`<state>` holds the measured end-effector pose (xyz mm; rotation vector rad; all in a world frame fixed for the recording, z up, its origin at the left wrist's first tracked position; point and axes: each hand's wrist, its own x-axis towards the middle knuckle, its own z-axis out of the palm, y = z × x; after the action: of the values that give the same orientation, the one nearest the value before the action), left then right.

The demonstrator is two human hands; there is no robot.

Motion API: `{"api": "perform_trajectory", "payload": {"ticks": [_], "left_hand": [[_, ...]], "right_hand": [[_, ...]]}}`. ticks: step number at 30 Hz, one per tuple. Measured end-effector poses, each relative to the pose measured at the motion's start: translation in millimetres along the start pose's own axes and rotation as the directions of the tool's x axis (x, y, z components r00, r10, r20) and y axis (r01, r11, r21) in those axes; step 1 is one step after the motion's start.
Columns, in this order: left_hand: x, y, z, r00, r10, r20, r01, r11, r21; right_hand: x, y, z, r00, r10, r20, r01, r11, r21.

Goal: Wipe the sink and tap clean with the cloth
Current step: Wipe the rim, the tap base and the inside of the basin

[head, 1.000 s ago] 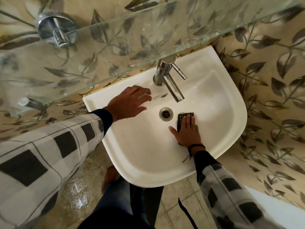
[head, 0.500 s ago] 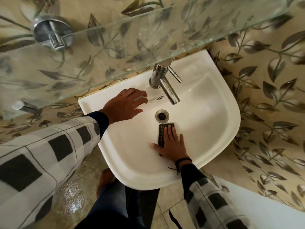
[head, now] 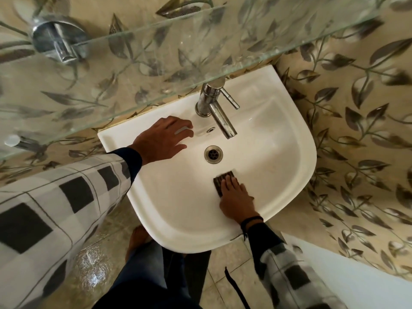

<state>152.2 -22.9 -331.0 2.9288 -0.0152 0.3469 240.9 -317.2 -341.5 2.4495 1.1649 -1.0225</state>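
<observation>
A white wall-hung sink (head: pixel 298 139) fills the middle of the head view, with a chrome drain (head: pixel 213 154) at its centre. A chrome tap (head: pixel 216 108) stands at its back edge, spout pointing over the bowl. My right hand (head: pixel 236 200) presses flat on a small dark folded cloth (head: pixel 220 180) against the bowl's near slope, just below the drain; only the cloth's far end shows past my fingers. My left hand (head: pixel 163 139) rests flat, fingers spread, on the sink's back-left rim beside the tap's base, holding nothing.
A glass shelf (head: pixel 156 70) juts out above the sink's back edge, held by chrome brackets (head: pixel 59 41). Leaf-patterned tiled walls surround the sink. Below are wet floor tiles (head: pixel 89 279), my legs, a bare foot (head: pixel 137 239), and a white edge (head: pixel 356 277) at lower right.
My right hand slid the cloth from right of the drain to just below it, then slightly further down the near slope. The left hand stays on the rim.
</observation>
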Motion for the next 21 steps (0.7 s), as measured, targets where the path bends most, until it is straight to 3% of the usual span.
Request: {"api": "perform_trajectory", "payload": {"ticks": [4, 8, 13, 15, 21], "left_hand": [[0.7, 1.5, -1.3, 1.0, -0.006, 0.009, 0.006, 1.0, -0.015], [1.0, 2.1, -3.1, 1.0, -0.007, 0.018, 0.007, 1.0, 0.002], [0.7, -0.7, -0.3, 1.0, 0.013, 0.009, -0.013, 1.0, 0.024], [0.0, -0.5, -0.9, 1.0, 0.013, 0.011, -0.013, 1.0, 0.026], [1.2, 1.1, -1.3, 1.0, 0.016, 0.017, -0.017, 0.999, 0.042]], "right_hand": [[-1.7, 46.6, -14.6, 0.996, 0.081, -0.043, -0.085, 0.989, -0.121], [22.1, 50.5, -15.5, 0.975, 0.193, -0.109, -0.204, 0.974, -0.102], [0.5, 10.7, 6.7, 0.998, -0.059, -0.002, 0.058, 0.994, -0.088], [-8.1, 23.8, 1.0, 0.996, -0.092, 0.017, 0.093, 0.991, -0.097], [17.9, 64.8, -23.3, 0.968, 0.188, -0.169, -0.206, 0.973, -0.101]]}}
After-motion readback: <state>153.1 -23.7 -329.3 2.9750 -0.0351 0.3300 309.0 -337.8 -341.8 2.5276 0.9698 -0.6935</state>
